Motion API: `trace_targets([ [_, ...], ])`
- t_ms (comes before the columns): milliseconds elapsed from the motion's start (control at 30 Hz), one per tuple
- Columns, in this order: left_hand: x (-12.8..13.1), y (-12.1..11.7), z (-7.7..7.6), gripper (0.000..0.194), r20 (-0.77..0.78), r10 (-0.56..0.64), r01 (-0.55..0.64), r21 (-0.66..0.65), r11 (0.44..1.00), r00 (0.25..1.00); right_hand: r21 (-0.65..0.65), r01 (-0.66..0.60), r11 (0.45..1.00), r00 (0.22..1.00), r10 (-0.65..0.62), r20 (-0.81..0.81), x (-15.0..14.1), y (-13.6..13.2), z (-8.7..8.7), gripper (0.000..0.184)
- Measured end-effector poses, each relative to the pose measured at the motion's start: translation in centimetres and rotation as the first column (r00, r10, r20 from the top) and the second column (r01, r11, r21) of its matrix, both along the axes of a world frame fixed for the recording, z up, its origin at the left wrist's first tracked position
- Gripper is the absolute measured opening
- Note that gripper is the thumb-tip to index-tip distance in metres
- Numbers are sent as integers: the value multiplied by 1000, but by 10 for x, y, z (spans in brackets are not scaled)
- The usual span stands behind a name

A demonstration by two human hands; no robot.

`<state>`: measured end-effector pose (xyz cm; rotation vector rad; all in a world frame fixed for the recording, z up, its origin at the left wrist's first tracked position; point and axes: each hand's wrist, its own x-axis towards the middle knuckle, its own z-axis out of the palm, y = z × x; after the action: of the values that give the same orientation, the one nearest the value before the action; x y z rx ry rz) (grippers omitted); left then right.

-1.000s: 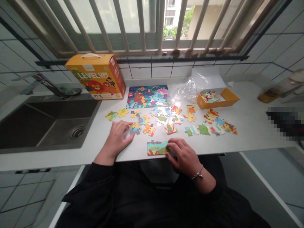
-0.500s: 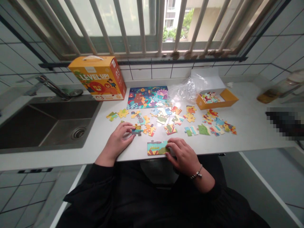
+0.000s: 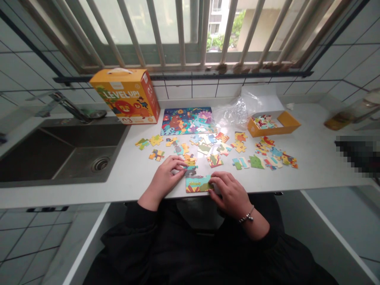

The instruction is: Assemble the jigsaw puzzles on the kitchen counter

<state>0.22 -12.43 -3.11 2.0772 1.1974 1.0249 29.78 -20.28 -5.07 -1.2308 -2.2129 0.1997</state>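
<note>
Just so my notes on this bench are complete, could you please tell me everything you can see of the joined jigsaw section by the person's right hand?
The joined section of jigsaw pieces lies flat on the white countertop, near its front edge. It looks like printed card, wider than tall, with teal and yellow-green areas and orange leaf shapes at the lower left. Individual seams are hard to make out. The fingers of the person's right hand touch its right end.

The orange puzzle box [image 3: 124, 97] shows "LEVEL UP!" across its front, "03" near the bottom
</note>
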Motion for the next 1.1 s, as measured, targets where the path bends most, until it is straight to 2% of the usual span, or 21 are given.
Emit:
trace_targets([
  [133,5,0,-2,10,-54,-26,25,-2,1000,998,-7,2,1000,1000,-2,7,0,0,-1,18],
  [267,5,-1,-5,9,-106,-39,45,49,998,994,-9,6,1000,1000,-6,4,-1,0,0,18],
  [667,7,-9,-8,11,-273,-12,58,161,985,962,-20,2,1000,1000,-2,4,0,-1,0,19],
  [833,7,-14,-7,12,-322,-20,83,183,980,947,-65,-4,998,999,6,42,1,2,6,18],
  [967,9,-17,-6,11,-365,-20,96,190,977,931,-31,-16,999,998,17,63,-7,27,20,21],
  [1100,9,-18,-5,10,-378,-44,124,191,974,925,-24,-111,994,989,113,100,-28,77,32,28],
])
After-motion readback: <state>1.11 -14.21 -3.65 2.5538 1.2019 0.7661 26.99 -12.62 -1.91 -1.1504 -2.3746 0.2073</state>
